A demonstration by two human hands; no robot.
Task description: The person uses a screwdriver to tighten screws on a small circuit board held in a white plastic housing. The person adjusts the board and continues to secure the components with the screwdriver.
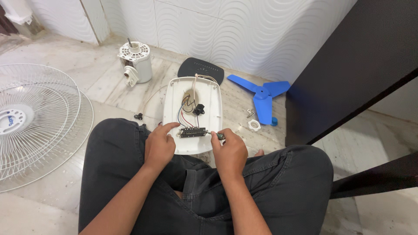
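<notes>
A white fan base housing (173,99) lies open on the floor against my knees, with coloured wires (184,109) and a black switch block (193,132) inside. My left hand (159,144) rests on the housing's near left edge, its fingertips touching the switch block. My right hand (229,150) is closed around a small screwdriver (216,135) whose tip points at the right end of the switch block.
White fan grilles (37,119) lie at the left. A white motor (136,63) stands at the back, next to a dark oval cover (201,69). A blue fan blade (261,95), a white nut (254,125) and screws (250,114) lie at the right, beside a dark furniture panel (348,74).
</notes>
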